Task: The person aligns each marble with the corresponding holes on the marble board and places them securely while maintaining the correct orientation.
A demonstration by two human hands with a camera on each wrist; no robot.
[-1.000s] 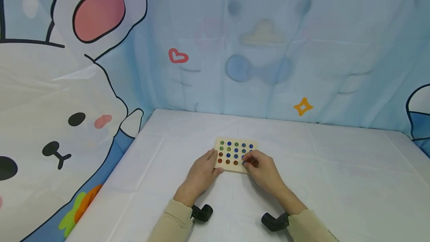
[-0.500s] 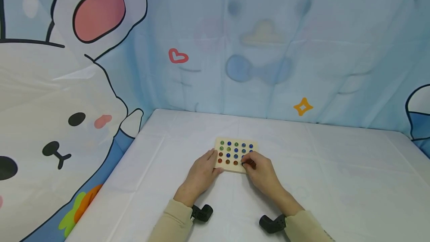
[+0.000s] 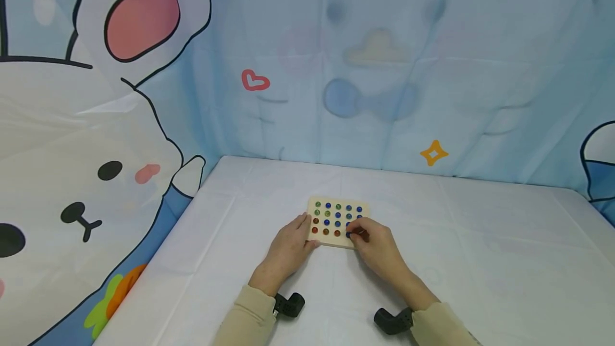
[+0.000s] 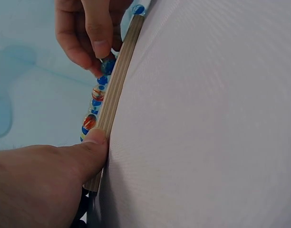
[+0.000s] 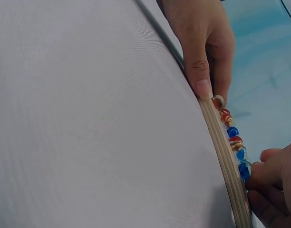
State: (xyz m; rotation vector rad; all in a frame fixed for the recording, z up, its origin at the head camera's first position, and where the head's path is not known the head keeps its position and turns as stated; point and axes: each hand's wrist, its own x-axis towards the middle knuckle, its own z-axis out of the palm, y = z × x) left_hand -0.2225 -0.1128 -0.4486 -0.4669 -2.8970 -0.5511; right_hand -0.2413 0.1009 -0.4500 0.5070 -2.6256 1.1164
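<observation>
A pale wooden board (image 3: pixel 331 240) lies on the white table, bearing rows of glass marbles in green, blue and red-brown. My left hand (image 3: pixel 285 250) grips the board's left side, its thumb (image 4: pixel 94 136) on the near edge. At the near right part of the board, my right hand (image 3: pixel 377 244) pinches a blue marble (image 4: pixel 108 66) between thumb and fingertips. That marble sits at the end of the visible front row, beside a red-brown marble (image 3: pixel 337 233). The right hand covers the board's near right corner in the head view. Both wrist views show the board edge-on, marbles standing above its surface.
The white cloth-covered table (image 3: pixel 480 260) extends around the board. Behind it hangs a blue printed curtain (image 3: pixel 288 122), with a large cartoon animal at the left. A black device (image 3: pixel 290 305) is strapped at the left wrist, another black device (image 3: pixel 394 321) at the right.
My right hand has shifted slightly left, then back right, its fingers staying at the blue marble. The marble shows more plainly under the fingertips now. The left hand and board have stayed still.
</observation>
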